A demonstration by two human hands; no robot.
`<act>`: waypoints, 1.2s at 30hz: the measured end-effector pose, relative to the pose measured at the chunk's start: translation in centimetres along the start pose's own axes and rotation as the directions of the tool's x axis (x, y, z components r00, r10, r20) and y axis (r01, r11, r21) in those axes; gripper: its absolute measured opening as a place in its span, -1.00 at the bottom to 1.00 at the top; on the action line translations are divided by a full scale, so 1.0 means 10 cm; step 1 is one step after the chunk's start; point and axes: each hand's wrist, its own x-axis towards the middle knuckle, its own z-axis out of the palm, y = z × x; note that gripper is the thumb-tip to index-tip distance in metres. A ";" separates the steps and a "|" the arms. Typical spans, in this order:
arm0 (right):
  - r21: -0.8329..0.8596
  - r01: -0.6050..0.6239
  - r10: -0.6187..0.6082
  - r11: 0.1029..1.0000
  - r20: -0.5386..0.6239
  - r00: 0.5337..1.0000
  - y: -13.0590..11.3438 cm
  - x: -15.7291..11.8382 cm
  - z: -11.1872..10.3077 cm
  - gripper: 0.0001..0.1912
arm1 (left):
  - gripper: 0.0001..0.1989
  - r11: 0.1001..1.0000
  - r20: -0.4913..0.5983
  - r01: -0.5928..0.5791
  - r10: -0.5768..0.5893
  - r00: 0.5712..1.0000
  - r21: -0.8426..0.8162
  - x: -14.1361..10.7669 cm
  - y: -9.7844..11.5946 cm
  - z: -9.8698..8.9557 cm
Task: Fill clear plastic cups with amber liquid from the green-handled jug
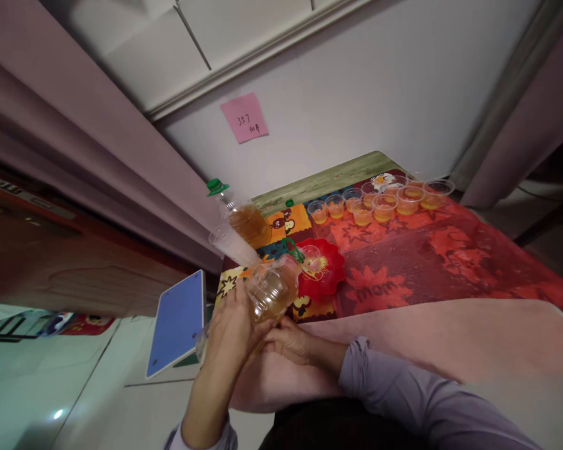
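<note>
A big clear plastic bottle (274, 289) with pale yellow liquid lies tilted between my hands, its neck toward the red scalloped dish (334, 278). My left hand (232, 322) is wrapped over the bottle's upper side. From below, my right hand (288, 340) grips its underside near the table edge. A green carrying loop (293, 250) shows at the neck. Inside the dish stands a clear plastic cup (312, 255), partly behind the loop; I cannot tell whether liquid is flowing into it.
A second bottle (248, 225) of amber liquid with a green funnel (216, 186) stands behind, beside a stack of cups (234, 245). Several cups of yellow liquid (385, 206) line the far right. A green cap (289, 203) lies at the back; a blue board (178, 325) is left.
</note>
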 end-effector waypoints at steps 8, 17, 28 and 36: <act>0.020 0.013 -0.013 1.000 0.019 1.000 0.01 0.01 0.01 -0.20 | -0.05 1.000 -0.025 -0.026 0.026 0.999 -0.006 0.00 -0.03 0.02; 0.006 0.015 -0.015 1.000 0.011 1.000 0.03 0.03 -0.02 -0.23 | -0.01 1.000 -0.026 -0.003 0.003 1.000 0.004 0.01 0.00 0.02; -0.004 0.019 -0.019 1.000 -0.010 1.000 0.01 0.01 0.02 -0.22 | -0.03 1.000 -0.039 -0.013 0.013 0.999 0.000 0.01 -0.01 0.03; -0.019 0.023 -0.023 1.000 0.006 1.000 0.03 0.02 -0.02 -0.24 | -0.03 1.000 -0.037 -0.015 0.015 0.999 0.001 0.01 -0.01 0.03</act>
